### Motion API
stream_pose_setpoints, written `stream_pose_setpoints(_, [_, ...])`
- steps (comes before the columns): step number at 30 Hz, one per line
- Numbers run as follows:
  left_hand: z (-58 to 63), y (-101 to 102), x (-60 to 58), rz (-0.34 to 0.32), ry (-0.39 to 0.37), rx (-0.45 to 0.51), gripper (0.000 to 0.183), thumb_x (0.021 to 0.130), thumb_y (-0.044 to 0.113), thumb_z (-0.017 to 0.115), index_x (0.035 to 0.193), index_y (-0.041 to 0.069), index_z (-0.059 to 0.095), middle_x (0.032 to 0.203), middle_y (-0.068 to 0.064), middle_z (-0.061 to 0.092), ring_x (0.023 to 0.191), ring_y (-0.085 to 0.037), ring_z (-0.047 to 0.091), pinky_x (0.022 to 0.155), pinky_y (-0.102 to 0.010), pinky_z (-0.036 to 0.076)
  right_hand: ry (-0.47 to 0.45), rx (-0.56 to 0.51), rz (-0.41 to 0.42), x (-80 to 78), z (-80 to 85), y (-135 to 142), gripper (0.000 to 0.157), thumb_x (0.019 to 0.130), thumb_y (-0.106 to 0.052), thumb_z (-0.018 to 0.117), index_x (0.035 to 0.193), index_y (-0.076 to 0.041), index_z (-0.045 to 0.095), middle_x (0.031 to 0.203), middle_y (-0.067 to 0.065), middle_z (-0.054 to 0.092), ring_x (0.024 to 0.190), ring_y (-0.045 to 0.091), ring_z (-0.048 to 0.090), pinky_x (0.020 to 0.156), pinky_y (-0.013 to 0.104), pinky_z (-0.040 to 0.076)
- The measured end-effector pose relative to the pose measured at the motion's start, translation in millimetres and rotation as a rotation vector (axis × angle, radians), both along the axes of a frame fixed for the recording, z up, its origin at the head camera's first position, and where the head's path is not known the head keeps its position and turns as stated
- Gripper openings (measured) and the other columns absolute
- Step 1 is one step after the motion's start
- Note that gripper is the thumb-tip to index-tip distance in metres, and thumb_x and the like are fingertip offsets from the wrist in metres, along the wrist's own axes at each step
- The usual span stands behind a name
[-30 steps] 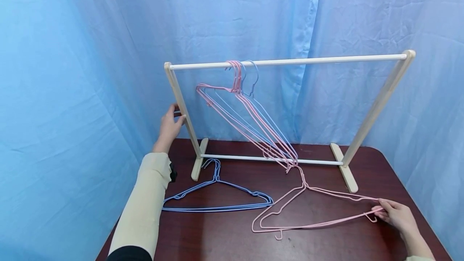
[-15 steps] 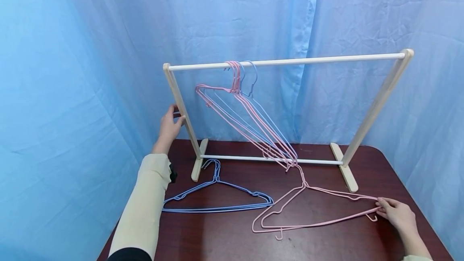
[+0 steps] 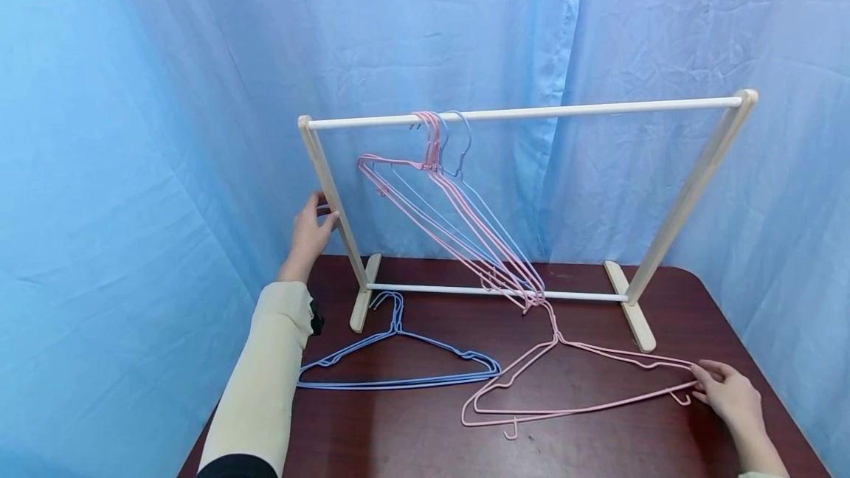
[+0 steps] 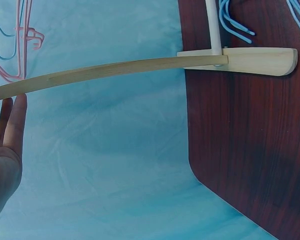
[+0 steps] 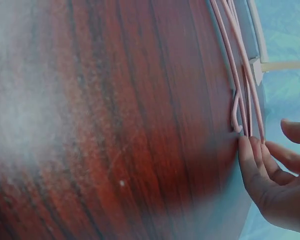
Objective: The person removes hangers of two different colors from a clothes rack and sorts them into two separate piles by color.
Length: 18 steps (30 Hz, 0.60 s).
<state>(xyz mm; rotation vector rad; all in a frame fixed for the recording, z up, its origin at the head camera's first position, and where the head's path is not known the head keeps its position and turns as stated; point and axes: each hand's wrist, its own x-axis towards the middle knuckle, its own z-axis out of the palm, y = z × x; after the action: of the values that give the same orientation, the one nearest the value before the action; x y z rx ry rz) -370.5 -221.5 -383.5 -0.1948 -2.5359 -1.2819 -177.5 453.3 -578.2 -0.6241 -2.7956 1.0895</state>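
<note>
In the head view a clothes rack [image 3: 564,112] with pale wooden ends stands on the table. My left hand [image 3: 309,236] holds its left upright [image 4: 110,72] between thumb and fingers. At the right, my right hand [image 3: 732,395] pinches the right end of pink wire hangers [image 3: 600,408] lying on the table. The right wrist view shows its fingertips [image 5: 244,144] at the end of the pink wires. Blue hangers [image 3: 397,383] lie stacked at the left. Pink hangers [image 3: 465,212] and blue hangers [image 3: 491,211] hang together from the top bar, left of its middle.
The dark red-brown table [image 3: 425,456] has a rounded far right corner. Pale blue curtains [image 3: 664,28] enclose it at the back and sides. The rack's right foot [image 3: 634,316] stands behind the pink hangers. A lower bar [image 3: 584,296] joins the two uprights.
At their left end, the lower wires of the pink hangers on the table have spread slightly apart. My right fingers have shifted a little on them. The left hand has stayed on the upright.
</note>
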Motion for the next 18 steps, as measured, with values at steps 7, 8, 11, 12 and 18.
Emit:
stream_pose_setpoints(7, [0.6, 1, 0.2, 0.006, -0.004, 0.0, 0.046, 0.105, 0.021, 0.052, 0.147, 0.009, 0.039, 0.146, -0.018, 0.048, 0.134, -0.035, 0.051, 0.101, -0.048, 0.056, 0.045, 0.144, -0.096, 3.0, 9.6, -7, 0.047, 0.102, -0.032, 0.054, 0.128, 0.008, 0.057, 0.117, 0.031, 0.066, 0.107, 0.045, 0.062, 0.09, 0.059, 0.041])
stream_pose_setpoints(8, [0.8, 1, 0.4, 0.007, -0.005, -0.001, 0.046, 0.105, 0.021, 0.052, 0.147, 0.009, 0.039, 0.146, -0.018, 0.048, 0.134, -0.036, 0.051, 0.101, -0.048, 0.056, 0.043, 0.142, -0.111, 3.3, 11.6, -8, 0.049, 0.101, -0.033, 0.055, 0.128, 0.007, 0.057, 0.118, 0.03, 0.065, 0.114, 0.051, 0.054, 0.092, 0.06, 0.04])
stream_pose_setpoints(11, [1.1, 1, 0.9, 0.008, -0.007, -0.003, 0.046, 0.105, 0.021, 0.051, 0.148, 0.009, 0.039, 0.146, -0.018, 0.048, 0.135, -0.036, 0.05, 0.101, -0.048, 0.056, 0.055, 0.136, -0.124, 3.9, 18.9, -13, 0.051, 0.1, -0.035, 0.057, 0.13, 0.006, 0.056, 0.121, 0.03, 0.064, 0.121, 0.054, 0.049, 0.095, 0.062, 0.039])
stream_pose_setpoints(12, [1.2, 1, 0.9, 0.009, -0.007, -0.004, 0.046, 0.105, 0.021, 0.051, 0.148, 0.009, 0.039, 0.146, -0.019, 0.048, 0.135, -0.036, 0.05, 0.101, -0.048, 0.056, 0.07, 0.138, -0.118, 4.1, 21.1, -15, 0.051, 0.1, -0.035, 0.057, 0.13, 0.006, 0.057, 0.12, 0.03, 0.064, 0.121, 0.053, 0.05, 0.095, 0.062, 0.039])
stream_pose_setpoints(18, [1.0, 1, 0.6, 0.012, -0.01, -0.009, 0.046, 0.105, 0.021, 0.051, 0.148, 0.009, 0.039, 0.146, -0.019, 0.048, 0.135, -0.036, 0.05, 0.102, -0.049, 0.056, 0.186, 0.16, -0.057, 6.2, 40.8, -28, 0.05, 0.098, -0.037, 0.062, 0.125, 0.004, 0.062, 0.109, 0.028, 0.07, 0.084, -0.001, 0.063, 0.093, 0.058, 0.041])
